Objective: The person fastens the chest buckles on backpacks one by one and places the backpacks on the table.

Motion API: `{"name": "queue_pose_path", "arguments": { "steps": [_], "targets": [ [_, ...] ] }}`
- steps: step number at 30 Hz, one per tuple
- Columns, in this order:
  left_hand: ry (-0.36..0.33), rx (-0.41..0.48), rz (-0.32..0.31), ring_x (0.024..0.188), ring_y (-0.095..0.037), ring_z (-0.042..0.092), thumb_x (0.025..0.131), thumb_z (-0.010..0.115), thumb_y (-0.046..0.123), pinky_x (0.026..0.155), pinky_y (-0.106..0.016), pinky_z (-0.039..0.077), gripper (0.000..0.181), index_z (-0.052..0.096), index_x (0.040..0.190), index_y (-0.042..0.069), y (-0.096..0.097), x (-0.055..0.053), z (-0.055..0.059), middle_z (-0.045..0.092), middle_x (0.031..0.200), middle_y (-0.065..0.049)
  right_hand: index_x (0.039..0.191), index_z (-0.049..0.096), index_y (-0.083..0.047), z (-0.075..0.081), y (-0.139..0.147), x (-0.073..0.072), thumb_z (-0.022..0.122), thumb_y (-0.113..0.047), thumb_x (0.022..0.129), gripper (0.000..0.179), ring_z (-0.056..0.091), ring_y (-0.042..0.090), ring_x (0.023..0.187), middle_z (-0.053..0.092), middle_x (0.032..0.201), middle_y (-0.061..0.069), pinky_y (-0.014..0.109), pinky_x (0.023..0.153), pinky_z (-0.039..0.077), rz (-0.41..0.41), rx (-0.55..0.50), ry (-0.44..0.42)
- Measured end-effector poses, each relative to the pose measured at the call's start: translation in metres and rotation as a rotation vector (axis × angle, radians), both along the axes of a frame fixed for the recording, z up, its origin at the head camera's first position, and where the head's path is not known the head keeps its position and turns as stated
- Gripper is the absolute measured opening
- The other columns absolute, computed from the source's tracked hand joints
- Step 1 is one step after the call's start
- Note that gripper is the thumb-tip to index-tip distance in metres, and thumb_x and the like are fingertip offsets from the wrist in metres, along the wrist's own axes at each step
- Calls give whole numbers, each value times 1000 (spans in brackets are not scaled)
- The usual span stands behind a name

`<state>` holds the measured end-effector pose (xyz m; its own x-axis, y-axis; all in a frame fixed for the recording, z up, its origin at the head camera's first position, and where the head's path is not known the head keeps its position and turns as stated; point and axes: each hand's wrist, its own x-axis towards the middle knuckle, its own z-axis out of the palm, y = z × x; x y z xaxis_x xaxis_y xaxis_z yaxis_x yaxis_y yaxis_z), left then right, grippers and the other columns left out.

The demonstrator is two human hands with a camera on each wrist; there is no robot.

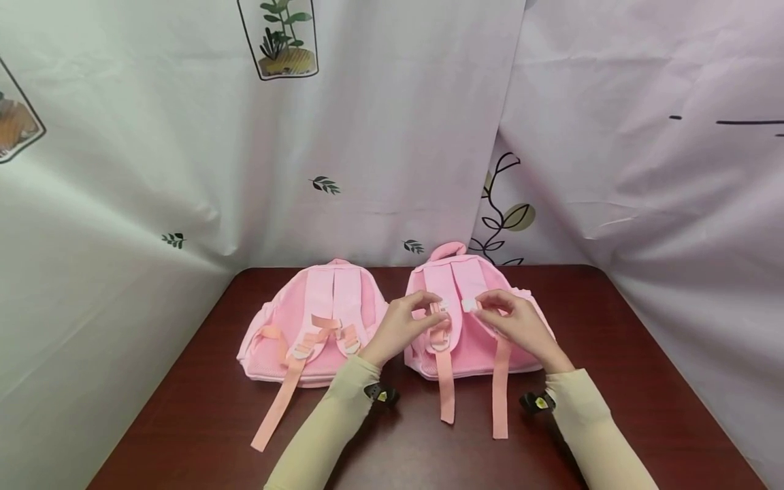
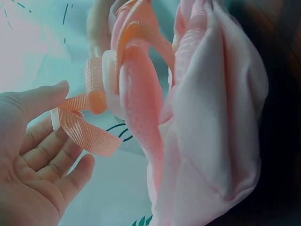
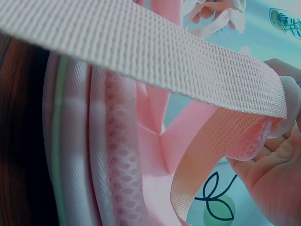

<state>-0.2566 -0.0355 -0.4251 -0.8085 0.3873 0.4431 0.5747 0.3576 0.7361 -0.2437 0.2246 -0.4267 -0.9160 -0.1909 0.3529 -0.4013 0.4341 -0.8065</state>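
Note:
A pink backpack [image 1: 474, 361] stands on the table with its shoulder straps facing me. My left hand [image 1: 398, 330] pinches a white buckle piece [image 1: 439, 307] on an orange webbing strap at the left shoulder strap. In the left wrist view the webbing [image 2: 89, 134] passes between thumb and fingers, its short end hanging loose. Opposite it, my right hand [image 1: 520, 328] grips another white buckle piece [image 1: 469, 305] by the right shoulder strap. A gap separates the two pieces. Two orange strap tails [image 1: 501, 391] hang down the backpack's front onto the table.
A second pink backpack [image 1: 288, 306] stands close on the left, its orange chest strap [image 1: 326, 322] across its shoulder straps and one long tail [image 1: 278, 415] over the table. Behind the dark red table [image 1: 618, 408] hangs a printed white cloth [image 1: 380, 122].

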Motion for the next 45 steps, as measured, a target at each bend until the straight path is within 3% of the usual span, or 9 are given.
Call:
{"name": "queue_pose_path", "arguments": {
  "steps": [7,15,23,37,45],
  "targets": [
    [-4,-25,-5,106,-14,68,90,78,29,95,-36,53,34,72,116,9,6,1,-5,74,112,-1,110,73,-5,-3,-2,-2,79,-17,90,24,66,25,106,74,105,7,37,94,52,30,-2,47],
    [-38,-10,-11,107,-16,68,89,79,27,95,-32,53,29,73,112,9,14,1,-10,74,107,0,111,75,-10,-5,-3,-1,79,-19,89,24,66,18,103,74,104,1,26,92,50,48,23,54],
    [-86,-10,-26,107,-15,66,90,79,29,96,-35,52,28,73,111,12,16,2,-13,73,104,4,112,75,-13,-4,-5,1,80,-24,89,25,65,17,104,74,106,-2,27,92,50,57,68,47],
    [-55,-56,-1,93,-9,62,89,79,28,88,-33,52,28,75,111,11,18,2,-17,74,103,4,113,76,-15,-7,-7,0,80,-28,88,28,65,17,107,74,107,-4,34,94,51,66,109,50],
    [-3,-86,13,87,-9,61,88,80,30,81,-29,53,30,77,111,10,18,1,-18,75,102,3,113,77,-15,-5,-9,2,81,-27,87,29,65,17,107,74,107,-5,41,95,51,65,115,22]
  ]
}}
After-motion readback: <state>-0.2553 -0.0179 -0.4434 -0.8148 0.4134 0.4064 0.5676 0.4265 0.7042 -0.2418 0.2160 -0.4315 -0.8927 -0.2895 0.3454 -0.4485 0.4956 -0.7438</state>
